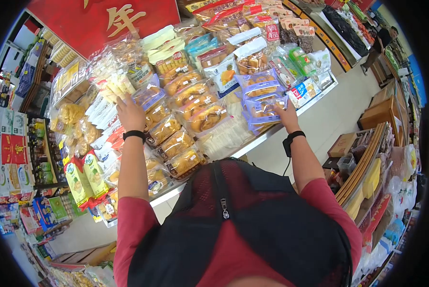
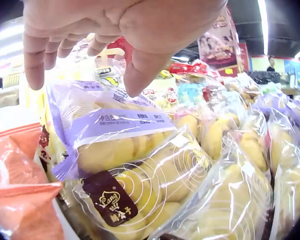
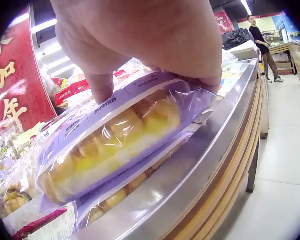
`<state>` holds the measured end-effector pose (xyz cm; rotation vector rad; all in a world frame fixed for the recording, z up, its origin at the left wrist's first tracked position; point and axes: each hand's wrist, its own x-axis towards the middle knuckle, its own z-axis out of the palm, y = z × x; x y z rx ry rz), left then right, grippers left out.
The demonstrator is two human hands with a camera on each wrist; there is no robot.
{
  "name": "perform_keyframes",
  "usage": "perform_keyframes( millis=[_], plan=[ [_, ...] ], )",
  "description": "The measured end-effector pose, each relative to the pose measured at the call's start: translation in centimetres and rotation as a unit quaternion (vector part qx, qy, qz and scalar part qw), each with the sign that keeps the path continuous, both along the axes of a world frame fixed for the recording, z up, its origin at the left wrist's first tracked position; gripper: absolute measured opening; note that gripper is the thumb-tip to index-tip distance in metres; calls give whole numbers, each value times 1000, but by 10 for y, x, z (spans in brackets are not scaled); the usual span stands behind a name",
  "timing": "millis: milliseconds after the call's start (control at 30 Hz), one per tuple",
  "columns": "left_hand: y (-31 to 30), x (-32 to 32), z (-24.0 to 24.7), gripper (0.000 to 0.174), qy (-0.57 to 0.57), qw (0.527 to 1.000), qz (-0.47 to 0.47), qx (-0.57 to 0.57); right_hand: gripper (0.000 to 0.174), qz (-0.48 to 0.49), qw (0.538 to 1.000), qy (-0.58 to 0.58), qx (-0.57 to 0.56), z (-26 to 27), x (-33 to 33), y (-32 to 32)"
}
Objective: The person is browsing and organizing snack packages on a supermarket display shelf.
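From the head we see the left hand [image 1: 130, 112] over stacked packs [image 1: 176, 143], the right hand [image 1: 287, 116] on a purple bread pack [image 1: 264, 109]; at the left wrist, fingers [image 2: 35, 62] hang apart above a purple-banded pack [image 2: 110, 132]; at the right wrist, fingers [image 3: 102, 82] clamp the purple bread pack at the worktop [image 3: 210, 165] edge.

This is a food shop. A long surface with a shiny metal edge [image 1: 315, 101] is piled with clear plastic bags of yellow cakes [image 1: 195, 103]. Shelves of bright boxes [image 1: 8, 143] stand beside it. A big red sign with gold letters [image 1: 94, 19] hangs above.
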<state>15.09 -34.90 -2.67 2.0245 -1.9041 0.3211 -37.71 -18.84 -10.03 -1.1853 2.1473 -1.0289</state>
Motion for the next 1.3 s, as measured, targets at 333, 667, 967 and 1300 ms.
perform_keyframes(
  millis=[333, 667, 967, 1300],
  plan=[
    [-9, 28, -36, 59, -62, 990, -92, 90, 63, -31, 989, -141, -32, 31, 17, 10],
    [39, -53, 21, 72, 83, 960, -252, 87, 62, 31, 974, -209, -84, 83, 58, 14],
    [110, -122, 58, 80, 167, 857, -479, 91, 82, 191, 955, -195, -117, 114, 146, -5],
    [92, -72, 77, 63, 202, 842, -407, 291, 84, 270, 947, -120, -128, 107, 200, -2]
  ],
)
